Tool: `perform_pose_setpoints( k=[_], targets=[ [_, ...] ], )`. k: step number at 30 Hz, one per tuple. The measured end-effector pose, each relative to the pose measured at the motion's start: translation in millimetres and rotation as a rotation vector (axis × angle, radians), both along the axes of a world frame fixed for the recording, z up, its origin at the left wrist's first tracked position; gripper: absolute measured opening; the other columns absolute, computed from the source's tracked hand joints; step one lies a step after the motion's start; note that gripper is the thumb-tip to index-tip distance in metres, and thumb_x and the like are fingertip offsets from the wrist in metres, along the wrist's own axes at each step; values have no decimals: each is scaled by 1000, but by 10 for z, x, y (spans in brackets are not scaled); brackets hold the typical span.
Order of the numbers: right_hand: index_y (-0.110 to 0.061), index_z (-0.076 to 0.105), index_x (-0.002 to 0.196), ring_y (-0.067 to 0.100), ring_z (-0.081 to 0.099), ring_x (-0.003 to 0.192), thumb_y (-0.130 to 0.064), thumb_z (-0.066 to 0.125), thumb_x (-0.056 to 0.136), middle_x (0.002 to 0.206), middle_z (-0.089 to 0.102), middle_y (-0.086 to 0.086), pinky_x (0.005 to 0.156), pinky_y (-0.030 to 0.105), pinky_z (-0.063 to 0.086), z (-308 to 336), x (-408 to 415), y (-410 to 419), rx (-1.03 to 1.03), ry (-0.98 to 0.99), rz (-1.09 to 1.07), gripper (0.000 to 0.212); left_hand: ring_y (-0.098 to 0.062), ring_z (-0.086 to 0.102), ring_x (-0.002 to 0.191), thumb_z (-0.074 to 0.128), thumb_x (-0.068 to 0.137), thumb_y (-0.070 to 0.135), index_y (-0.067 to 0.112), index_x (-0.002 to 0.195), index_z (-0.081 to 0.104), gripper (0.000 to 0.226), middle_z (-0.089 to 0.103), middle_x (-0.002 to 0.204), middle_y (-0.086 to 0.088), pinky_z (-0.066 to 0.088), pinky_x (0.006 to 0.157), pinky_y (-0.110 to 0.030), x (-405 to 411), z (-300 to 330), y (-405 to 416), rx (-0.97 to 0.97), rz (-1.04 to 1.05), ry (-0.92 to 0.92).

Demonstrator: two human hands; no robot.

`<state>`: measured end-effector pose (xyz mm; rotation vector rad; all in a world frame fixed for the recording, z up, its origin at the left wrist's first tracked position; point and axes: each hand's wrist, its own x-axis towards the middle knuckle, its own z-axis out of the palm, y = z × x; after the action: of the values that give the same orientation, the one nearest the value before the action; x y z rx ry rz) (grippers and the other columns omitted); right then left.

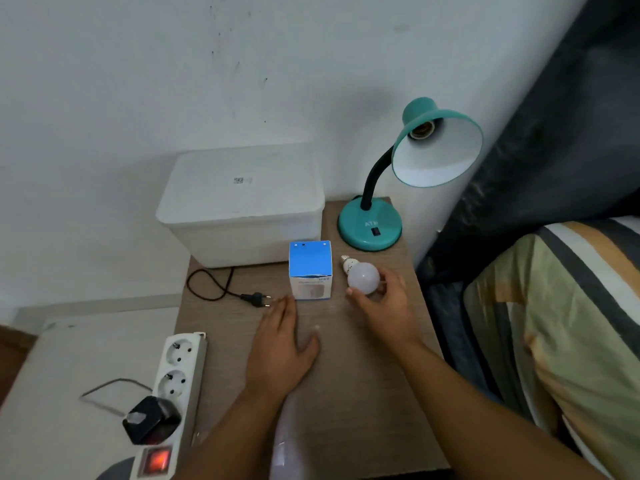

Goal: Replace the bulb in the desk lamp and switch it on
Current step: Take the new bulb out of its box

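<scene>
A teal desk lamp stands at the back right of the wooden table. Its shade tilts toward me and the socket inside holds no bulb. My right hand grips a white bulb by its globe, low over the table, with the screw base pointing away. A blue and white bulb box stands upright just left of the bulb. My left hand rests flat on the table, fingertips near the box. The lamp's black plug lies unplugged left of the box.
A white lidded plastic bin sits at the back left. A white power strip with a lit red switch and a black adapter lies along the table's left edge. A bed with a striped cover borders the right side.
</scene>
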<state>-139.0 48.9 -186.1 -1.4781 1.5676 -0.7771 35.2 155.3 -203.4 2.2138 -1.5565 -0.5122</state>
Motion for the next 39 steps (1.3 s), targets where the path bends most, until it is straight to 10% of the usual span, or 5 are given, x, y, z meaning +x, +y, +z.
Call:
perform_pose_setpoints(
  k=[15, 21, 30, 39],
  targets=[
    [-31, 44, 143, 18, 50, 128, -65, 76, 61, 140, 52, -5, 105, 48, 46, -153, 114, -102, -2, 121, 6, 95, -18, 21, 149, 59, 89, 55, 15, 157, 24, 86, 29, 161, -5, 13, 117, -24, 7, -87, -49, -47, 56, 43],
    [-29, 37, 149, 18, 43, 136, -47, 87, 68, 151, 43, -2, 111, 46, 42, -36, 18, -121, -13, 60, 40, 97, -16, 25, 149, 72, 82, 48, 14, 157, 22, 97, 29, 161, -2, 22, 120, -27, -103, -12, -141, -109, 163, 200],
    [-24, 58, 135, 6, 54, 117, -31, 69, 92, 131, 60, -9, 89, 19, 44, 362, 75, -237, -184, 23, 175, 45, -13, 52, 129, 82, 66, 56, 27, 155, 24, 110, 56, 141, 8, 51, 101, -41, -168, 133, -453, -269, 296, 474],
    [-25, 63, 132, 6, 60, 117, -20, 65, 95, 126, 67, -8, 100, 38, 52, 450, 239, -355, -110, -13, 426, 38, -8, 60, 117, 84, 71, 46, 35, 143, 42, 83, 63, 127, 13, 54, 91, -29, -295, 248, -600, -395, 389, 493]
  ],
)
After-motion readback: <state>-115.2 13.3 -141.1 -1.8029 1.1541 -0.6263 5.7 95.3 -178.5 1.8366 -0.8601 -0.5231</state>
